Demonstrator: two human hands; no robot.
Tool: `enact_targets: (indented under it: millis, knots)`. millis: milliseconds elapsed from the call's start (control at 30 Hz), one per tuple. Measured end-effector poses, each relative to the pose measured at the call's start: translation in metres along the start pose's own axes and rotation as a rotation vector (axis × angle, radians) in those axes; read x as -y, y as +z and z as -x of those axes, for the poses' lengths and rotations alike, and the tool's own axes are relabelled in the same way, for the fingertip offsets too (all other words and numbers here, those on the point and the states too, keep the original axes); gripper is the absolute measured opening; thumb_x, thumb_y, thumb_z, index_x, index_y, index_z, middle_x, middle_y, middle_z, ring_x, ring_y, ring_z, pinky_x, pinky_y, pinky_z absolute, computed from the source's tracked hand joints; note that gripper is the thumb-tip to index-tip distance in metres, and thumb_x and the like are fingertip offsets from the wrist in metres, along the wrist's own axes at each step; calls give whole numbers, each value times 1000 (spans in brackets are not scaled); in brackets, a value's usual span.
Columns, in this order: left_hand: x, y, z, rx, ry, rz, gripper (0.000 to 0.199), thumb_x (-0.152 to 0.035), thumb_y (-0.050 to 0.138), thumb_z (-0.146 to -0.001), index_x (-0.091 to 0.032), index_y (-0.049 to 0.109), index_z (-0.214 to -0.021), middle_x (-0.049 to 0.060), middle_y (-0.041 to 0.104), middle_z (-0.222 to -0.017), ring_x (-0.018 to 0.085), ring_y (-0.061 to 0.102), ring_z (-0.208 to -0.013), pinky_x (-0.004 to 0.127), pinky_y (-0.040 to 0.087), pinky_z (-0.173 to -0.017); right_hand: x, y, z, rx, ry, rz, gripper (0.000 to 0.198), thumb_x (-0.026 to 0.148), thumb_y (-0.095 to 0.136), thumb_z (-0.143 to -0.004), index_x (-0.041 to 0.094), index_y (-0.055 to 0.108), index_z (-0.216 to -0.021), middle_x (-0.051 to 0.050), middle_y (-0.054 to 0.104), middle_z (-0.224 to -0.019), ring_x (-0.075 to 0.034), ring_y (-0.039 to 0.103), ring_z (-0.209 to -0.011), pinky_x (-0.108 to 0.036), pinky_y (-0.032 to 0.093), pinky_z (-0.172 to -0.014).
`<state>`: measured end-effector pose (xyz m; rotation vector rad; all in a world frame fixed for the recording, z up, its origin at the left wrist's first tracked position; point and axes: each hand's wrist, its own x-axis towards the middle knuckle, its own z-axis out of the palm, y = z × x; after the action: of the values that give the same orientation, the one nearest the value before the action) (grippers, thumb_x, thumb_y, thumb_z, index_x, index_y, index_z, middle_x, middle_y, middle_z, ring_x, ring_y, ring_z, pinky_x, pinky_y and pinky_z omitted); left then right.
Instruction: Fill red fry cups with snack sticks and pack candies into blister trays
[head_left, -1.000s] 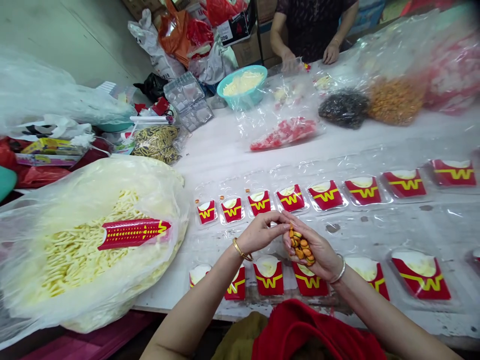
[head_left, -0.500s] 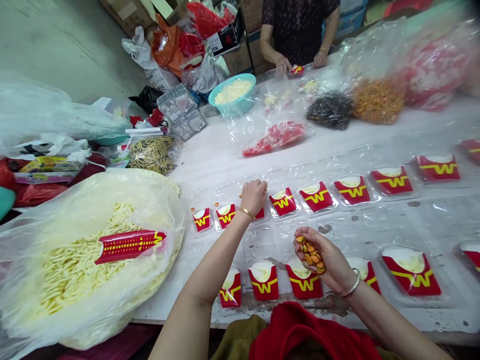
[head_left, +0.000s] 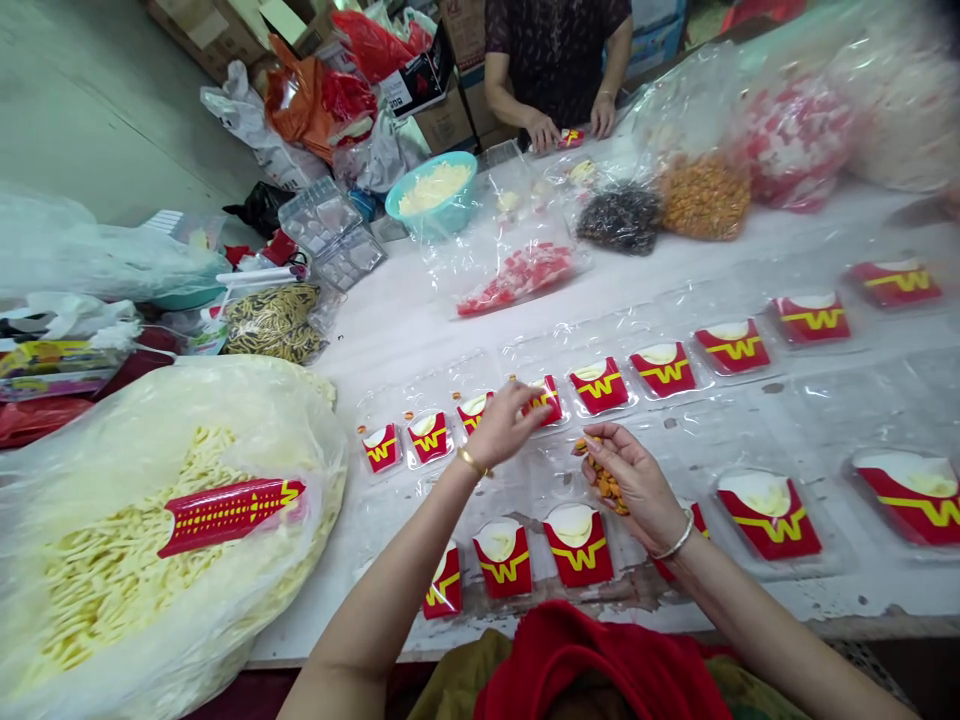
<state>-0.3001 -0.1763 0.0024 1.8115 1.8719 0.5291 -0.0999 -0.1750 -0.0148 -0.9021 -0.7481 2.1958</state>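
Note:
My right hand (head_left: 637, 490) is curled around a handful of small orange-and-green toy burgers (head_left: 609, 490), thumb on top. Reaching across from the left, my left hand (head_left: 510, 425) has its fingers stretched out and apart, with nothing seen in them. It hovers over the far row of clear plastic blister trays, partly covering a red fries carton (head_left: 545, 398) with a yellow W. Single tiny burgers (head_left: 409, 415) lie at the upper left of several far-row cartons. Closer to me runs a second row of red cartons (head_left: 577, 545); my right hand and wrist hide part of one.
On the left, a large plastic bag (head_left: 300, 400) holds pale toy fries and a red printed carton piece (head_left: 232, 515). Beyond the trays stand a turquoise bowl (head_left: 450, 222), a bag of pink-red pieces (head_left: 517, 278) and a bag of orange pieces (head_left: 705, 200). A co-worker (head_left: 559, 60) handles a carton opposite.
My left hand has come away from a far-row tray toward my right hand, its fingers opening. A tiny burger now shows by that tray's carton. The whole view has shifted slightly.

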Motion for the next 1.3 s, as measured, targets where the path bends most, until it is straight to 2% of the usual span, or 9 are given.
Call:
enact_targets:
  millis: [67,133,233,333,567,700,933,1167,1300]
  knots:
    - [-23,8,12,83,58,288,25,-38,49,-90,-19,65,-97,6,63,-96,17,57,-91,30,44,-84,2,-3,-1,-13,-13,11,32,38,70,-77,25,50,-98,3,58,-81,-6,44,-54,-13,27,-37]
    - [-42,18,19,60,49,432,26,-38,50,-89,-17,65,-85,5,63,-87,16,57,-85,28,45,-80,2,-7,-2,-41,-15,20,33,41,70,-77,25,49,-98,4,57,-74,-6,44,-51,-13,27,-36]
    - [-59,30,20,-6,22,487,20,-34,58,-85,-16,62,-79,4,62,-83,15,56,-81,27,45,-76,2,-13,-4,-97,2,8,34,46,69,-77,24,49,-92,6,54,-61,-7,42,-46,-13,27,-35]
    - [-61,35,8,22,16,479,16,-32,60,-84,-17,59,-81,2,62,-80,13,56,-76,25,44,-72,6,-17,-7,-143,-9,-43,35,47,70,-75,24,49,-90,6,54,-60,-6,41,-44,-13,27,-34]
    - [-20,25,-67,-312,-12,143,5,-20,58,-81,-18,54,-78,1,57,-77,12,53,-70,25,42,-66,22,-28,-16,-162,2,-172,33,41,76,-71,21,54,-85,3,56,-70,-6,45,-52,-12,28,-33]
    - [-7,28,-99,-200,69,-159,11,-9,48,-81,-17,56,-78,3,56,-84,14,52,-76,25,41,-70,36,-29,-37,-123,17,-160,34,39,77,-68,20,55,-85,2,59,-71,-7,45,-50,-12,26,-32]
    - [-15,38,-111,75,90,-699,18,-14,45,-86,-16,63,-85,10,58,-94,21,54,-82,32,38,-70,51,-25,-80,-88,109,-194,27,30,72,-71,19,52,-84,2,58,-63,-7,45,-45,-11,24,-30]
    - [-19,37,-102,67,17,-684,21,-16,44,-87,-16,64,-90,9,63,-86,24,56,-85,38,38,-78,46,-32,-84,-65,150,-181,24,28,67,-77,21,49,-91,2,59,-65,-8,47,-44,-12,25,-29]
    - [-31,29,-88,-53,37,-393,27,-19,46,-88,-20,61,-111,10,63,-104,24,54,-100,41,37,-88,46,-36,-80,-22,126,-200,26,26,66,-78,23,47,-95,2,59,-65,-9,48,-45,-12,26,-29]
